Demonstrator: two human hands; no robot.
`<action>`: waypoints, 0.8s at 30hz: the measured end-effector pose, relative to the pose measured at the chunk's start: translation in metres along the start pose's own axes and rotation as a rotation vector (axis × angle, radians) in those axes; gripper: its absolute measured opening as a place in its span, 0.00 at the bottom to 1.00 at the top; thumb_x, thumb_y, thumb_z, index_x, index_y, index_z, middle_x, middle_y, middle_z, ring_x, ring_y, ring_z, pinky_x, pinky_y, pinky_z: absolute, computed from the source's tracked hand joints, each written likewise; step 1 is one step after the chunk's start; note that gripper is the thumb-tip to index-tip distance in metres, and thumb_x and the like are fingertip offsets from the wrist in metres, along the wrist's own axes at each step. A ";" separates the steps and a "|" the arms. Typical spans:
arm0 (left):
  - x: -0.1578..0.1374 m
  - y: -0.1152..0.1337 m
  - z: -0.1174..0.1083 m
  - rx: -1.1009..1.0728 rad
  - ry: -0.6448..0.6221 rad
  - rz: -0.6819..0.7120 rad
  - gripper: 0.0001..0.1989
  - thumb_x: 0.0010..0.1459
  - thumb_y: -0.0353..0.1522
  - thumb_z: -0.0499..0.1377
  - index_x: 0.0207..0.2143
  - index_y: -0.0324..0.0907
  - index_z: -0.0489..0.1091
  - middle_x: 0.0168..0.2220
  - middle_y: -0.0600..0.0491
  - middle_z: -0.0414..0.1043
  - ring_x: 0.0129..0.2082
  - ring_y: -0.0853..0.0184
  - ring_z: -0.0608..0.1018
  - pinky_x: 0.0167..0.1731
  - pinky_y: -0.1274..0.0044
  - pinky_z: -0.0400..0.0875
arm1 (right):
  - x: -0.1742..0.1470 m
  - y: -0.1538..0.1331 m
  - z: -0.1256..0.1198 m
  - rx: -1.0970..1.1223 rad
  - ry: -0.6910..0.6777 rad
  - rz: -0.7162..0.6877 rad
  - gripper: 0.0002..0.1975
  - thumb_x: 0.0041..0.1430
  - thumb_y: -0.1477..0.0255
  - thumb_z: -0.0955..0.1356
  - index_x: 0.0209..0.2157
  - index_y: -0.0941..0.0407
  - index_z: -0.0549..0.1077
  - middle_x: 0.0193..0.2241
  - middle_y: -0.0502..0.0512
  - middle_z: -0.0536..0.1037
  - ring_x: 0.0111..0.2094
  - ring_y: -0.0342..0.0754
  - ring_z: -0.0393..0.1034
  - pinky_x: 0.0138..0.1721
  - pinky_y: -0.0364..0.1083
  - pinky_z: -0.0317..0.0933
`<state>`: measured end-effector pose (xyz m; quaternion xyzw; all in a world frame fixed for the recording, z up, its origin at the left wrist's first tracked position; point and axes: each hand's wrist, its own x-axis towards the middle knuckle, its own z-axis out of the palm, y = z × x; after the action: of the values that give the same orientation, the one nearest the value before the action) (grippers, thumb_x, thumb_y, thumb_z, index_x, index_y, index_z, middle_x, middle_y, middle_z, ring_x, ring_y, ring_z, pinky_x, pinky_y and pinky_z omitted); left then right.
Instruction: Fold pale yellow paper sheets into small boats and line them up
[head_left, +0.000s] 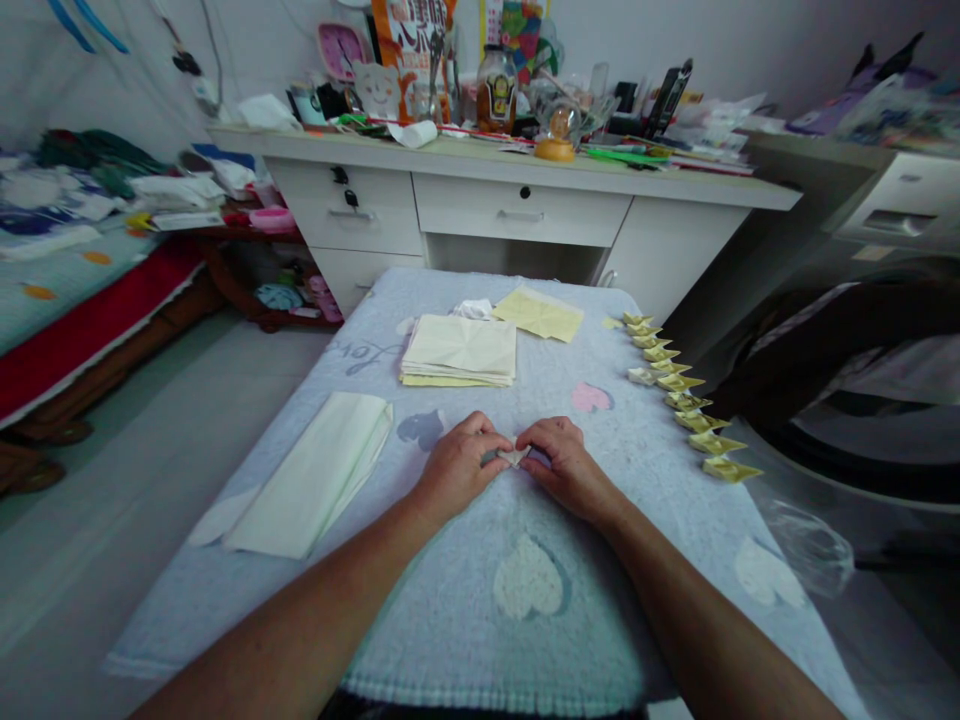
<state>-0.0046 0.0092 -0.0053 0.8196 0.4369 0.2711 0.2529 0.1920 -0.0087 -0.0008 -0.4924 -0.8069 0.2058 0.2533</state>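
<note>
Between my two hands is a small folded piece of white paper (514,457), low over the middle of the cloth. My left hand (466,455) pinches its left end between thumb and fingers. At the other end, my right hand (564,462) grips it the same way. Just beyond my hands lies a stack of creased cream paper sheets (465,345), with yellow ones at the bottom. Some yellow paper (541,312) rests behind the stack. A thick folded sheaf of pale paper (315,475) lies left of my hands. Small folded yellow paper boats (709,442) line the right edge.
A blue cloth with heart prints (450,640) covers the table. Behind it stands a white desk (525,205) crowded with a jar (496,90), a pink clock (341,50) and other items. A washing machine (900,215) is at right, a bed (90,285) at left.
</note>
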 end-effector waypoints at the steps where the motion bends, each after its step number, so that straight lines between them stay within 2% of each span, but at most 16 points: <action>1: 0.000 -0.001 0.001 0.011 0.006 0.011 0.08 0.54 0.30 0.61 0.38 0.44 0.77 0.36 0.52 0.70 0.38 0.67 0.74 0.38 0.76 0.67 | 0.000 0.000 0.000 -0.017 -0.002 0.003 0.09 0.54 0.78 0.69 0.37 0.52 0.74 0.37 0.52 0.74 0.43 0.50 0.61 0.47 0.50 0.50; 9: 0.002 -0.003 0.003 0.056 -0.009 0.109 0.05 0.54 0.27 0.63 0.35 0.42 0.76 0.35 0.52 0.76 0.39 0.64 0.74 0.41 0.73 0.67 | -0.001 -0.004 -0.002 -0.079 0.004 0.006 0.08 0.54 0.76 0.70 0.37 0.53 0.74 0.38 0.55 0.72 0.43 0.52 0.60 0.45 0.51 0.52; 16: 0.000 -0.003 0.003 0.123 -0.010 0.165 0.04 0.56 0.28 0.60 0.34 0.42 0.76 0.34 0.52 0.75 0.37 0.65 0.72 0.39 0.74 0.66 | 0.001 0.000 0.000 -0.108 -0.010 -0.063 0.04 0.57 0.73 0.69 0.36 0.55 0.76 0.36 0.55 0.73 0.40 0.50 0.61 0.44 0.50 0.53; 24: 0.001 0.000 0.001 0.103 -0.039 0.159 0.06 0.58 0.27 0.58 0.31 0.42 0.75 0.33 0.52 0.73 0.37 0.66 0.73 0.38 0.75 0.66 | 0.000 0.000 0.000 -0.127 -0.010 -0.099 0.04 0.60 0.72 0.68 0.35 0.55 0.76 0.35 0.55 0.73 0.40 0.50 0.61 0.43 0.50 0.53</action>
<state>-0.0035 0.0101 -0.0057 0.8687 0.3789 0.2515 0.1964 0.1918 -0.0084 -0.0006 -0.4659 -0.8429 0.1436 0.2276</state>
